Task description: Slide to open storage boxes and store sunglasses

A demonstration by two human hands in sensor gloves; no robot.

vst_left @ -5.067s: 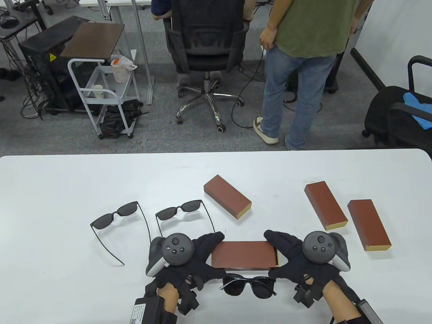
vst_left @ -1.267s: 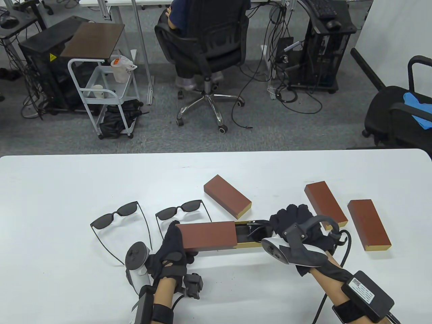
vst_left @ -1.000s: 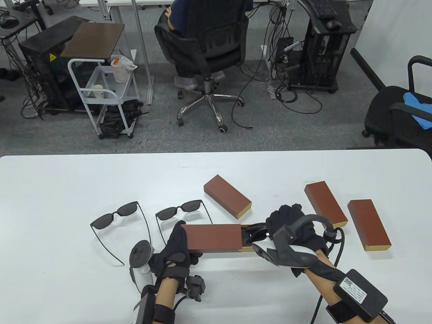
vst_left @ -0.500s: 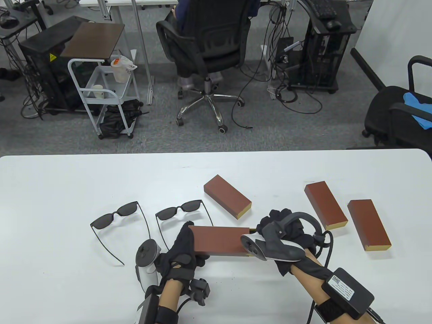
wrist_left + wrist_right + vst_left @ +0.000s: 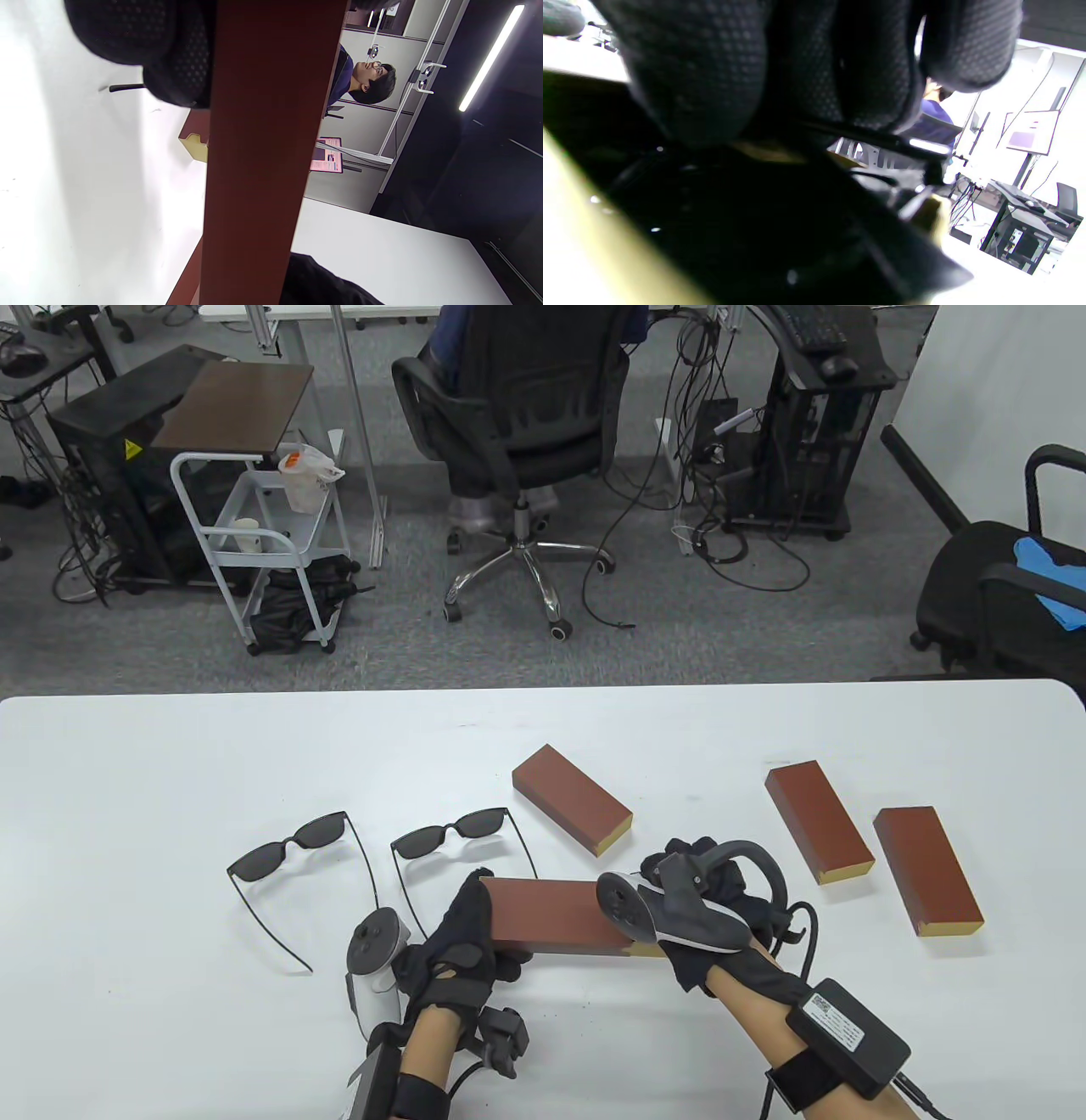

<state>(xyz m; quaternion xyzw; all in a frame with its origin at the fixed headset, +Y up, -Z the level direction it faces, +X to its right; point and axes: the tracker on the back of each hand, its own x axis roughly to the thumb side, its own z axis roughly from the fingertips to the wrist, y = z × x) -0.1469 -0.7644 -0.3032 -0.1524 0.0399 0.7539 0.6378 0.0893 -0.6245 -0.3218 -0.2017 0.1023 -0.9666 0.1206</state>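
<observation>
Sunglasses (image 5: 780, 220) inside box (image 5: 556, 914); seen only from right wrist

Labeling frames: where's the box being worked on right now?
Table view, near centre front: the box lies between the left hand and right hand, just in front of the middle sunglasses.

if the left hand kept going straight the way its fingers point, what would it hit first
The left hand grips the brown box, fingers pointing up the table. Beyond its fingertips, the nearer pair of sunglasses looks first in line, though height above the table is unclear.
</observation>
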